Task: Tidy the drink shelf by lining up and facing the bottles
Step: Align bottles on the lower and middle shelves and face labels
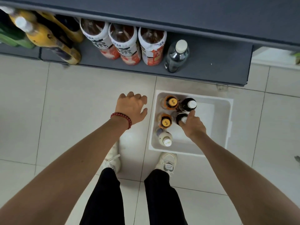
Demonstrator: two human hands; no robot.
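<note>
White bin [227, 120] on floor: two orange-capped bottles [171, 102], two dark bottles [188, 103], one pale bottle [164, 138]. Right hand [193, 125] pinches nearer dark bottle [179, 118] at cap. Left hand [131, 108] beside bin, fingers loosely curled, holding nothing. Grey shelf [219, 69]: three tea bottles [125, 44], one clear-dark bottle [177, 56].

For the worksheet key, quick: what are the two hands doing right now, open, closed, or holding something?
Left hand: open, loosely curled above the floor, holding nothing.
Right hand: grips the top of a dark bottle in the white bin.
</note>
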